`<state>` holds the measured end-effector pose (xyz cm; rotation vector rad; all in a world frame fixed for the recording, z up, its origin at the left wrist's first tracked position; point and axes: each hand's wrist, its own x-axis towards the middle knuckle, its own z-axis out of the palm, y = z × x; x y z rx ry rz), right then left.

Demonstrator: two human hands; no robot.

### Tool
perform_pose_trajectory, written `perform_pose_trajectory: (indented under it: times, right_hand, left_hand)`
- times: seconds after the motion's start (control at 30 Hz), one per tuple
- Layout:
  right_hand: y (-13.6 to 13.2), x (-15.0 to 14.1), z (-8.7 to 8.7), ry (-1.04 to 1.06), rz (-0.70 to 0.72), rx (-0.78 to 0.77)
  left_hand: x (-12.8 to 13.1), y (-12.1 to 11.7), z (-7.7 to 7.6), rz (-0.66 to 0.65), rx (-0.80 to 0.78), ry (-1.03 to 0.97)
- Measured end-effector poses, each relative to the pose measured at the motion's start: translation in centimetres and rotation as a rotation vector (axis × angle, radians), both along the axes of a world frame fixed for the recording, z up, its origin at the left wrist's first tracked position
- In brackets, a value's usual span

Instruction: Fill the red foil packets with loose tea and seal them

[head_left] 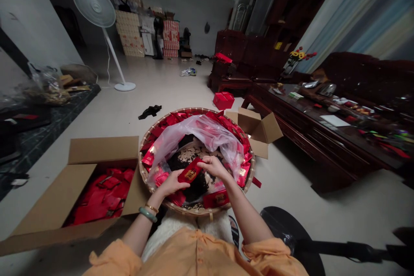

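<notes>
Both my hands hold one red packet point(190, 172) with gold print, above a round woven basket point(197, 212) at my lap. My left hand point(173, 184) grips its lower left end, and a green bangle circles that wrist. The fingers of my right hand point(211, 166) pinch its upper right end. Beneath the packet, an open clear plastic bag point(207, 131) holds a mass of dark and pale flaky pieces point(183, 157). More red packets point(216, 199) lie around the bag inside the basket's rim.
At left stands an open cardboard box point(103, 151) full of red packets. Another open box point(258, 131) sits beyond the basket, by a low dark wooden table point(287, 116). A white standing fan point(114, 58) and stacked cartons point(129, 30) are farther back. A black round base point(291, 237) lies at right.
</notes>
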<state>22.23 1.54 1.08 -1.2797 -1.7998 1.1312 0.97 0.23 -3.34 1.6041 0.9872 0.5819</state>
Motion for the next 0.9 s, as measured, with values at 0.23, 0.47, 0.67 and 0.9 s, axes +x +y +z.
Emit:
perform_pose_trajectory:
  times: [0.23, 0.47, 0.67, 0.9]
  right_hand:
    - [-1.1, -1.2, 0.6, -0.127, 0.256, 0.184]
    - [-0.8, -0.5, 1.0, -0.313, 0.452, 0.035]
    - [-0.3, -0.2, 1.5, -0.272, 0.446, 0.095]
    - [-0.3, -0.7, 1.0, -0.351, 0.464, 0.002]
  left_hand:
    - [0.8, 0.0, -0.3, -0.013, -0.087, -0.086]
    - [1.2, -0.5, 0.0, -0.108, -0.138, -0.089]
    - [0.6, -0.1, -0.4, -0.018, -0.144, -0.052]
    - [0.7, 0.1, -0.5, -0.083, -0.141, -0.085]
